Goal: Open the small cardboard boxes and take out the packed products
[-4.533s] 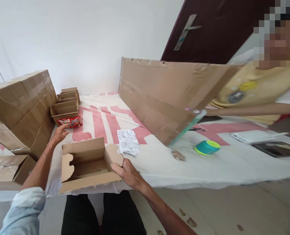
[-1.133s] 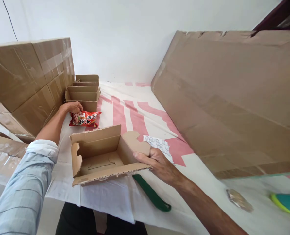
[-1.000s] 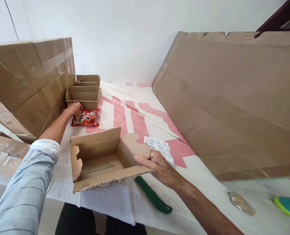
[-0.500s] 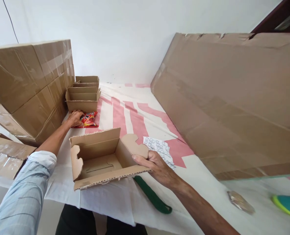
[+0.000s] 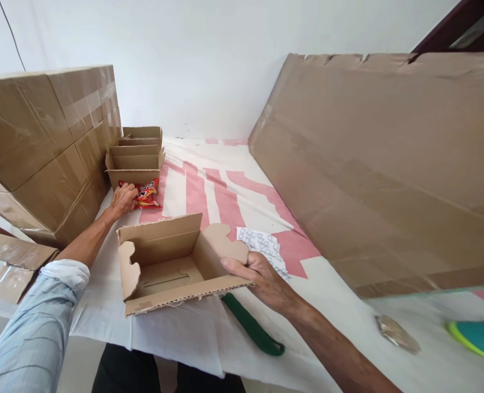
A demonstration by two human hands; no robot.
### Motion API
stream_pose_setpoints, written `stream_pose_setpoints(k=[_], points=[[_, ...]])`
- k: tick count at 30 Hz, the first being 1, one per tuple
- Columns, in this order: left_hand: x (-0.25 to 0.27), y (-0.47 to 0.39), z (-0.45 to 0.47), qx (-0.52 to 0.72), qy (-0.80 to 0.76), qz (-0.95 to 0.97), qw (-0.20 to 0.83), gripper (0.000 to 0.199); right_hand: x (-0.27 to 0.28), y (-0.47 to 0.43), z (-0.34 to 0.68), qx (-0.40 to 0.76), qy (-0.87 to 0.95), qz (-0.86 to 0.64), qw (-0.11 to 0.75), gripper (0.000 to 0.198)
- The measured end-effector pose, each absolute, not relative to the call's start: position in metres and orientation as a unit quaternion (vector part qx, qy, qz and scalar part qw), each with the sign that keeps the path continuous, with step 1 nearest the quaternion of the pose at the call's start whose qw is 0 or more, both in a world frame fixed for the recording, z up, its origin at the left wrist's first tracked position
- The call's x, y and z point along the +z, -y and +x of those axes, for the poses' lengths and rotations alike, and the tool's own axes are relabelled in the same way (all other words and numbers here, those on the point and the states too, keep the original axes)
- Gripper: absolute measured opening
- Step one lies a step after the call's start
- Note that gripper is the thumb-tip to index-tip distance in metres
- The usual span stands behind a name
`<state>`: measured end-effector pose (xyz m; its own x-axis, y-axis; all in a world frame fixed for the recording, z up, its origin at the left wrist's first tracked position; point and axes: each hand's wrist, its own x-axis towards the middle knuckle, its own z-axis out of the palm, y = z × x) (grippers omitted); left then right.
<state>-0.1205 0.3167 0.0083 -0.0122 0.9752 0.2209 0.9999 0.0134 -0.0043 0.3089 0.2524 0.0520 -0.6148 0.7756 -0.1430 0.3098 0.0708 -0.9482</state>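
Note:
My left hand (image 5: 124, 198) reaches to the far left and has its fingers closed on the end of a shiny red snack packet (image 5: 147, 192), which tilts up in front of a row of open cardboard boxes (image 5: 133, 176). Nearer to me, my right hand (image 5: 266, 277) grips the right side of an open cardboard box (image 5: 160, 302), thumb over its notched side flap. That box has its flaps up and nothing inside; its slotted bottom shows. A green strap-like piece (image 5: 252, 326) lies beside it, partly under the box's edge.
Taped cartons (image 5: 49, 147) are stacked at the left, with another carton (image 5: 10, 259) below them. A large brown cardboard panel (image 5: 372, 174) rises along the right. On the cloth lie a printed paper sheet (image 5: 264, 248), a clear-wrapped packet (image 5: 398, 333) and a teal item (image 5: 481, 338).
The red packet's far edge has been raised in my left hand, so it now tilts up instead of lying flat. My right hand keeps hold of the box. The view has shifted slightly.

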Motion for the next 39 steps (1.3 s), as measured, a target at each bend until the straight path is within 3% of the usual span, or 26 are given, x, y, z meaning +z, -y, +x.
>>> stream_pose_setpoints(k=[5, 13, 17, 19, 22, 25, 32, 36, 39], points=[[0.009, -0.321, -0.110, -0.123, 0.713, -0.681, 0.117, 0.020, 0.049, -0.255, 0.308, 0.551, 0.705, -0.394, 0.210, 0.056], [0.019, -0.317, -0.108, -0.180, 0.725, -0.663, 0.044, 0.015, 0.046, -0.258, 0.298, 0.533, 0.714, -0.393, 0.226, 0.053], [0.073, -0.298, -0.105, -0.229, 0.727, -0.647, -0.010, 0.016, 0.043, -0.265, 0.285, 0.526, 0.719, -0.383, 0.244, 0.050], [0.114, -0.268, -0.091, -0.327, 0.695, -0.640, -0.019, 0.021, 0.041, -0.271, 0.270, 0.529, 0.720, -0.366, 0.260, 0.045], [0.169, -0.202, -0.051, -0.496, 0.629, -0.594, 0.074, 0.024, 0.036, -0.282, 0.234, 0.539, 0.716, -0.341, 0.284, 0.035], [0.188, -0.138, -0.006, -0.527, 0.623, -0.567, 0.111, 0.017, 0.036, -0.293, 0.189, 0.511, 0.713, -0.383, 0.291, 0.032], [0.085, -0.118, -0.002, -0.401, 0.718, -0.564, -0.073, 0.023, 0.062, -0.292, 0.148, 0.479, 0.733, -0.357, 0.327, 0.031], [0.030, -0.142, -0.028, -0.355, 0.782, -0.499, -0.118, 0.026, 0.050, -0.257, 0.214, 0.410, 0.806, -0.267, 0.333, 0.022], [0.006, -0.160, -0.039, -0.364, 0.792, -0.473, -0.131, 0.031, 0.015, -0.225, 0.291, 0.281, 0.839, -0.296, 0.359, 0.017]])
